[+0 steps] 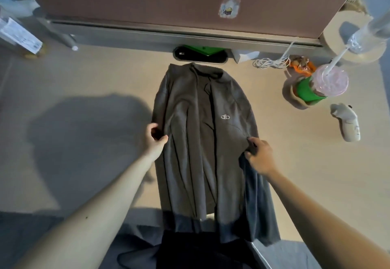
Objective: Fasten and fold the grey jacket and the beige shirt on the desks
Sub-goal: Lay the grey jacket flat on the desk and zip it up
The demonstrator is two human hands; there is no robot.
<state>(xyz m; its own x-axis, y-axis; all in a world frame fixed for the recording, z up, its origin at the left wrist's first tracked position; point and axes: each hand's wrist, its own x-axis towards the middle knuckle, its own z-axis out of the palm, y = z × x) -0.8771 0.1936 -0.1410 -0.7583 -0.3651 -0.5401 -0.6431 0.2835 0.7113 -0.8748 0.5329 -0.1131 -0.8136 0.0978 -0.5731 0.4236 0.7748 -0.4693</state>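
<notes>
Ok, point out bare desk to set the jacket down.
Bare desk lies left of the grey jacket, past the left hand. A smaller patch sits right of it, nearer than the white gadget. Far right is crowded: cup, cable.

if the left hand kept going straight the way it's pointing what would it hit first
The left hand points forward and right, so it would likely meet the grey zip-up jacket at once; its edge lies at the fingertips.

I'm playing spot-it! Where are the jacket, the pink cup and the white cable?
jacket point(202, 146): head view, on its front.
pink cup point(335, 85): head view, on its lid.
white cable point(268, 62): head view, on its coil.
</notes>
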